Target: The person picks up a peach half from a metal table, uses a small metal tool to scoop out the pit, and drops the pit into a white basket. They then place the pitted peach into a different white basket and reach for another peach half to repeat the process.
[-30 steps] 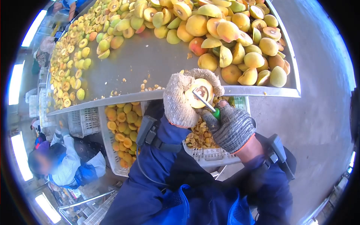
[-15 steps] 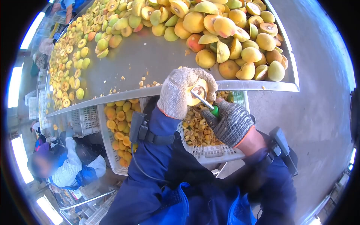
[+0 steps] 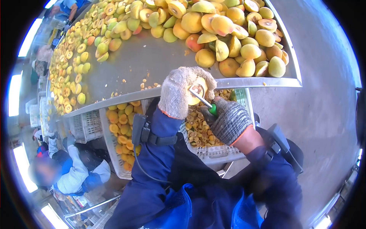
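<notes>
My left hand [image 3: 178,92], in a pale knitted glove, is wrapped round a yellow fruit half [image 3: 198,91] with its cut face showing. My right hand [image 3: 231,119], in a grey knitted glove, grips a tool [image 3: 212,110] with a green handle and a metal shaft. The tool's looped metal end lies against the middle of the cut face. Both hands are close together just over the near edge of the metal table [image 3: 133,61], above a crate [image 3: 219,154] that holds pits and scraps.
Halved fruit [image 3: 228,38] is heaped on the table's far and right parts, with more at the left. A crate of orange fruit halves [image 3: 124,133] stands below the edge. Another person [image 3: 74,171] is at the lower left, and a further person [image 3: 68,8] at the upper left.
The view has shifted slightly. The tool's end stays at the fruit's cut face and has turned a little. Both hands keep their hold.
</notes>
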Tool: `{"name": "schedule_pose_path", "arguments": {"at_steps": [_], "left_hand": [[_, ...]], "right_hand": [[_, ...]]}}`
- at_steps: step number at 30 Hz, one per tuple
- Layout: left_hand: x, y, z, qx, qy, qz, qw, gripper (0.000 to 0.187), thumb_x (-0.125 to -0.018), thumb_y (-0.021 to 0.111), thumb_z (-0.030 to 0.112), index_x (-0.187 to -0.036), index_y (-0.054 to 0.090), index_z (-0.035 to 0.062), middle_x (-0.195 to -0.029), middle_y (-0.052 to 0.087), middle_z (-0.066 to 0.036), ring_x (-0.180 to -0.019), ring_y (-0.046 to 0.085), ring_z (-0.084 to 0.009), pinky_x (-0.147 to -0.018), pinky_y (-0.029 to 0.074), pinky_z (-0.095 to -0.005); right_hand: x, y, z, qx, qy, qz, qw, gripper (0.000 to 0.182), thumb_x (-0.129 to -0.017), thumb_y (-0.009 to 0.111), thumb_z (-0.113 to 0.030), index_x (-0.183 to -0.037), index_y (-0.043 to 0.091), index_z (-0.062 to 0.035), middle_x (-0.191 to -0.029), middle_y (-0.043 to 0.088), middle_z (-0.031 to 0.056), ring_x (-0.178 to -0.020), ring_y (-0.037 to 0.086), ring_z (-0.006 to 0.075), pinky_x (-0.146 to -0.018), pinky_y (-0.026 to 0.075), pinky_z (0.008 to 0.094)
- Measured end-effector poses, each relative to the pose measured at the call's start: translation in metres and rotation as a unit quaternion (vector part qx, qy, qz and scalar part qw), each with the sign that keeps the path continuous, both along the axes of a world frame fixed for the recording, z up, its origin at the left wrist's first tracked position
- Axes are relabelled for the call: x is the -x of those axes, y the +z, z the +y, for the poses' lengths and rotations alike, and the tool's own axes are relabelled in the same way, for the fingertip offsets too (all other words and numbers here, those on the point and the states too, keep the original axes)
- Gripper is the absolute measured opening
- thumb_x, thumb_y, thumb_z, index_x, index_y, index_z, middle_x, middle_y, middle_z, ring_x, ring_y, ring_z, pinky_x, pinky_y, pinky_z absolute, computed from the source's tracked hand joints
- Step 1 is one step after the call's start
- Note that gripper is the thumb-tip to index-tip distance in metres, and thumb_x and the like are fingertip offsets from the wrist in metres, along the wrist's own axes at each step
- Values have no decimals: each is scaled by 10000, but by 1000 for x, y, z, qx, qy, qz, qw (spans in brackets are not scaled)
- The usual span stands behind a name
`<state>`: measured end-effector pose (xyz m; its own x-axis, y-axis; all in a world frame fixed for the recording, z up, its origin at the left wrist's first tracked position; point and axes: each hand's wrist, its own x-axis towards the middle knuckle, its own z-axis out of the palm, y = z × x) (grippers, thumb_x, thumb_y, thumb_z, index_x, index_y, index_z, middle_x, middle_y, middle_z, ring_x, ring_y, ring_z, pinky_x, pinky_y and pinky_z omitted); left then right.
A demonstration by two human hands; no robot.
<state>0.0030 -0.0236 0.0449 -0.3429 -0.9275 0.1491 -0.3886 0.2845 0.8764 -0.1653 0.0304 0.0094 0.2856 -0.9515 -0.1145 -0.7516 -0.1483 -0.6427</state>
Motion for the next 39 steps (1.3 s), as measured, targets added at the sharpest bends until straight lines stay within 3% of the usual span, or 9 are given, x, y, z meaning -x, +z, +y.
{"name": "schedule_pose_path", "arguments": {"at_steps": [3,6,9,11,12,13,31,33,39], "left_hand": [[-3,-6,2,115,22,-99,988,232,-956,513,184,-988,652,1,-923,715,-111,-822,692,-206,-749,560,-327],[-5,-12,-7,-267,-43,192,943,465,-985,414,343,-935,651,-53,-876,686,-151,-793,680,-229,-720,553,-328],[0,0,-12,-255,-68,129,956,503,-975,411,367,-936,648,-75,-886,681,-178,-789,676,-245,-731,552,-319],[12,-8,-8,-269,-26,372,888,444,-977,479,382,-1031,640,-28,-929,688,-183,-878,674,-244,-823,546,-338],[18,-8,-6,-272,4,401,875,444,-985,470,386,-1044,628,-25,-939,687,-185,-891,670,-245,-837,538,-345],[22,-9,-3,-278,38,429,858,444,-992,460,389,-1056,617,-21,-950,686,-188,-903,666,-246,-851,531,-351],[12,-17,-7,-399,-74,474,781,434,-976,475,347,-939,632,-55,-848,667,-210,-771,653,-309,-764,536,-404],[14,-16,-10,-381,-76,439,810,478,-1004,455,386,-973,635,-55,-874,678,-214,-786,671,-310,-767,547,-391],[34,-26,-5,-292,97,463,831,694,-977,360,666,-1054,618,26,-990,691,-213,-733,651,-239,-626,543,-304]], "right_hand": [[4,-2,0,-6,22,12,1000,351,-907,670,-365,-860,590,-27,-627,600,203,-616,621,412,-573,490,491],[4,-3,2,-21,18,-10,1000,316,-909,672,-340,-861,607,-35,-648,615,199,-619,621,403,-579,493,479],[3,-1,3,-36,15,-30,999,260,-922,661,-295,-905,638,-37,-655,621,178,-623,625,373,-585,494,461],[3,0,2,7,41,-202,978,242,-929,654,-270,-955,654,-30,-640,607,159,-621,629,344,-577,485,455],[7,3,0,128,171,-31,976,226,-1001,491,-186,-1059,655,-41,-848,622,163,-730,632,349,-626,494,460],[0,17,-2,-27,74,-115,990,224,-999,505,-195,-1047,648,-31,-836,643,175,-753,642,361,-657,500,456],[15,21,-2,20,89,-53,994,324,-947,640,-300,-886,652,18,-580,571,206,-552,600,374,-535,461,461],[18,36,-9,-137,155,-61,976,255,-996,501,-262,-1112,673,-114,-764,638,172,-680,646,338,-598,503,450],[10,18,5,-10,68,-193,979,223,-980,522,-193,-1046,655,-27,-806,645,181,-752,645,355,-647,491,462]]}}
